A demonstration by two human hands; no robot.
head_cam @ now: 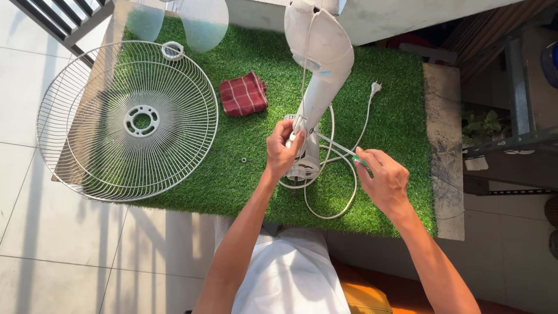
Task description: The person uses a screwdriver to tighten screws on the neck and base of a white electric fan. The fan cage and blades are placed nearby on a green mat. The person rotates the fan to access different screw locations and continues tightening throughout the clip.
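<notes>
Your left hand [283, 152] was closed around the neck of the white fan body [317, 70], which lay on the green turf mat [395, 116]. Your right hand [385, 181] pinched a green-handled screwdriver [343, 152], its tip at the joint. A slip there could have nicked the white cord [343, 192] looped beneath. The small washer [243, 159] might have vanished into the grass. No labels showed; wire grille [128, 121] and red cloth [243, 93] lay left
</notes>
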